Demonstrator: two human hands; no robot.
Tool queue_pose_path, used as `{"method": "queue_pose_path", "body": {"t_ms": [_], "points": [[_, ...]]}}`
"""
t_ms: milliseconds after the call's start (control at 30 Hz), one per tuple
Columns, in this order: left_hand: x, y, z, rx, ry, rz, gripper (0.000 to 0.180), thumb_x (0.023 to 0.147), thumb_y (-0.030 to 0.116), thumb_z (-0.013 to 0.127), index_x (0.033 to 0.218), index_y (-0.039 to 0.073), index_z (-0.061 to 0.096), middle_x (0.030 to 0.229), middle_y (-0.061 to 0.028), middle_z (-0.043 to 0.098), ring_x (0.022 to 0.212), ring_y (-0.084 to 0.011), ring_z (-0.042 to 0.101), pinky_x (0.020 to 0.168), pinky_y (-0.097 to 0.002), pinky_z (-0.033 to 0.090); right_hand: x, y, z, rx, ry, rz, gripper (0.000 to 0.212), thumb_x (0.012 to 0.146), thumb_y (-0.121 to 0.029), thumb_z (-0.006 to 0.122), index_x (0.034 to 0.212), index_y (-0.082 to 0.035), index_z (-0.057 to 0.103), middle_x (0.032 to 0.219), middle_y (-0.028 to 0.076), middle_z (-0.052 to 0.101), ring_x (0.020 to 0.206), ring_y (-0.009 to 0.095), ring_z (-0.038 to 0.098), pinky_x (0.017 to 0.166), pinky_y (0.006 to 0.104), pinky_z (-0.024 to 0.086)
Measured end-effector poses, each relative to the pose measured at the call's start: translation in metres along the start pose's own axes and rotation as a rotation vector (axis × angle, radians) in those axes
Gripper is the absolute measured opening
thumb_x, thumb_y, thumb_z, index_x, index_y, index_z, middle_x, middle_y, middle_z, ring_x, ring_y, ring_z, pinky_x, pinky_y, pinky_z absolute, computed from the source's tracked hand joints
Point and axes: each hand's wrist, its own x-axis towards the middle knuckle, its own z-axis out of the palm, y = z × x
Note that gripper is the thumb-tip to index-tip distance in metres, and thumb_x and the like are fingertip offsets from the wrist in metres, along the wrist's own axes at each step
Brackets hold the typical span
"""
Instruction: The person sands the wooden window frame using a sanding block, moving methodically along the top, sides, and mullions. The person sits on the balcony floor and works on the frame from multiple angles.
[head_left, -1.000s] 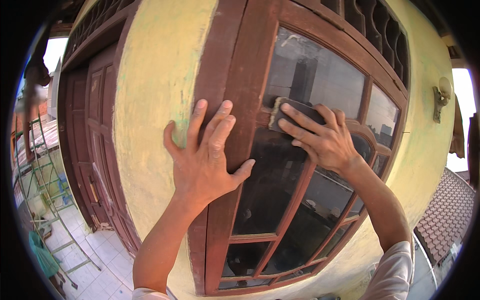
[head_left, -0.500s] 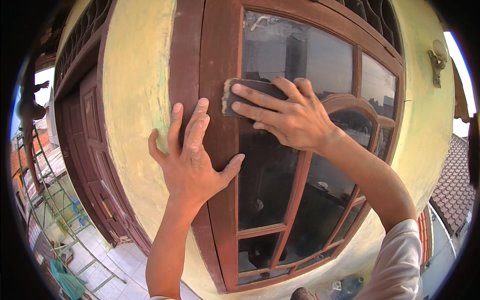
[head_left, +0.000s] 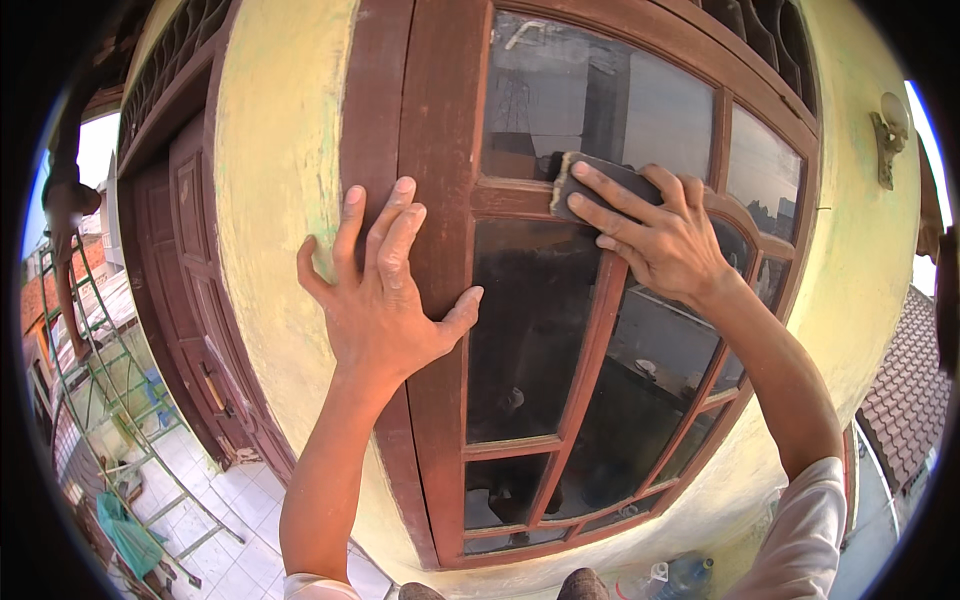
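Observation:
A brown wooden window frame (head_left: 440, 120) with several dark glass panes fills the middle of the view, set in a yellow wall (head_left: 280, 150). My left hand (head_left: 385, 295) lies flat and spread on the frame's left upright, holding nothing. My right hand (head_left: 660, 235) presses a dark sanding block (head_left: 590, 185) against a horizontal wooden bar between the panes, fingers laid over the block.
A brown wooden door (head_left: 200, 290) stands at the left. Below it are white floor tiles (head_left: 220, 490) and a green ladder (head_left: 90, 390). A person's arm (head_left: 65, 200) shows at the far left edge. A wall lamp (head_left: 888, 130) hangs at the upper right. A plastic bottle (head_left: 685, 578) lies below the window.
My right hand has slid the sanding block along the window bar. The view has swung, so the window now sits more to the middle. My left hand stays on the upright.

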Motion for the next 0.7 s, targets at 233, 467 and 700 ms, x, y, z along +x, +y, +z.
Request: {"method": "queue_pose_path", "body": {"t_ms": [233, 467, 700], "points": [[0.005, -0.013, -0.005, 0.058, 0.002, 0.165, 0.102, 0.083, 0.061, 0.080, 0.159, 0.019, 0.026, 0.166, -0.0046, 0.047, 0.159, -0.0309, 0.025, 0.119, -0.0638, 0.016, 0.030, -0.029, 0.021, 0.170, 0.204, -0.015, 0.059, 0.089, -0.039, 0.080, 0.146, -0.039, 0.065, 0.164, -0.017, 0.049, 0.124, 0.024, 0.053, 0.099, 0.0399, 0.041], [0.000, -0.008, -0.002, 0.124, -0.078, 0.091, 0.097, 0.077, 0.055, 0.083, 0.153, 0.021, 0.033, 0.166, -0.0059, 0.041, 0.159, -0.0334, 0.020, 0.117, -0.0727, 0.015, -0.038, 0.000, 0.002, 0.109, 0.090, 0.121, 0.050, 0.096, -0.035, 0.073, 0.146, -0.033, 0.065, 0.163, -0.016, 0.051, 0.128, 0.025, 0.054, 0.104, 0.0424, 0.042], [-0.004, 0.003, 0.004, 0.099, -0.107, 0.129, 0.094, 0.082, 0.055, 0.082, 0.151, 0.016, 0.032, 0.167, -0.0118, 0.039, 0.158, -0.0365, 0.020, 0.120, -0.0671, 0.015, -0.068, 0.023, 0.016, 0.103, 0.096, 0.131, 0.042, 0.093, -0.039, 0.076, 0.135, -0.033, 0.074, 0.164, -0.015, 0.050, 0.132, 0.025, 0.054, 0.100, 0.0442, 0.045]]}}
